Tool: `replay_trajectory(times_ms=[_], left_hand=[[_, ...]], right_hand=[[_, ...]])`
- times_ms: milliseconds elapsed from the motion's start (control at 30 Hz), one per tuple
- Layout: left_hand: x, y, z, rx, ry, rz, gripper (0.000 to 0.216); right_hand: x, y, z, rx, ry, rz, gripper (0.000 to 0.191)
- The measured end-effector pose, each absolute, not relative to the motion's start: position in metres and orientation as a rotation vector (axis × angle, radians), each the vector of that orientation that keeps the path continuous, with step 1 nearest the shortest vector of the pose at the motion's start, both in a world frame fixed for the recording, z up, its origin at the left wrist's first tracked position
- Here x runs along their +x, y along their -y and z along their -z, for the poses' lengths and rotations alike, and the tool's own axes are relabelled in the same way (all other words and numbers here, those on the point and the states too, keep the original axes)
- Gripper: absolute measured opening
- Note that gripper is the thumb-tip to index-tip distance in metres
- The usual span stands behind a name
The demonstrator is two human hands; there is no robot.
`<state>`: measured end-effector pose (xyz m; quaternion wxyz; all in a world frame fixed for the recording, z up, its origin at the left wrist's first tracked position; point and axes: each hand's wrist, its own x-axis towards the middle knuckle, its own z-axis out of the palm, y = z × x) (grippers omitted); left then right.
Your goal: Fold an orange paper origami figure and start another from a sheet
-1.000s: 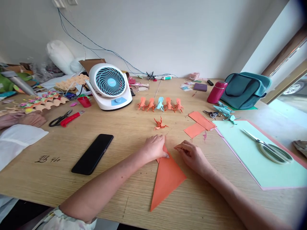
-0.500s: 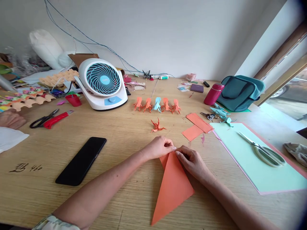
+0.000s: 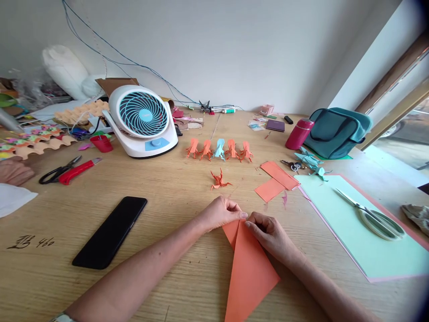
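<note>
left grip (image 3: 222, 213) and right grip (image 3: 270, 230) pinch the folded, pointed orange paper sheet (image 3: 250, 268); align its edges squarely between them.

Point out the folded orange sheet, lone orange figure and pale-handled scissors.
Folded orange sheet (image 3: 250, 273), head view: its broad flap.
Lone orange figure (image 3: 219, 182), head view: body.
Pale-handled scissors (image 3: 362, 209), head view: near the pivot.

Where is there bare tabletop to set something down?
Bare tabletop lies between the phone, fan and left hand; a narrower patch lies between the right hand and mint sheet. It's crowded around the keys, bottle and bag, and left of the fan.
</note>
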<state>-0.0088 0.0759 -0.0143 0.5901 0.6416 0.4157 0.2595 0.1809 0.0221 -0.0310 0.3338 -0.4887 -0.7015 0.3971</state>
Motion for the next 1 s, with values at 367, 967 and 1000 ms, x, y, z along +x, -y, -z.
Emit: replay_trajectory(times_ms=[367, 967, 1000], left_hand=[[-0.012, -0.077, 0.010, 1.205, -0.974, -0.623, 0.044], [-0.014, -0.085, 0.019, 0.969, -0.904, -0.744, 0.045], [-0.013, -0.084, 0.019, 0.974, -0.892, -0.740, 0.044]], right_hand=[[0.184, -0.021, 0.029, -1.297, 1.899, -1.066, 0.039], [0.196, -0.022, 0.028, -1.368, 1.872, -1.153, 0.055], [0.196, -0.022, 0.028, -1.367, 1.865, -1.148, 0.055]])
